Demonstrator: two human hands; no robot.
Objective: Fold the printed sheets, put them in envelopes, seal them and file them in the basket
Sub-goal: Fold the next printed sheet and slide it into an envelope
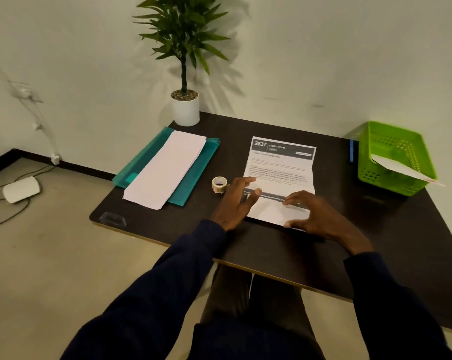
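A printed sheet [280,167] lies on the dark table [258,245], its near third folded up over the text. My left hand [236,203] rests with spread fingers on the fold's left end. My right hand [315,216] presses flat on the folded flap's right side. A stack of white envelopes [165,168] lies on a teal folder [193,183] at the left. A small roll of tape [219,184] stands just left of my left hand. The green basket [391,141] at the right holds one envelope [406,171] that sticks out over its rim.
A potted plant in a white pot [185,109] stands at the table's back edge by the wall. A blue pen [351,150] lies beside the basket. On the floor at left are a white device [21,189] and cables.
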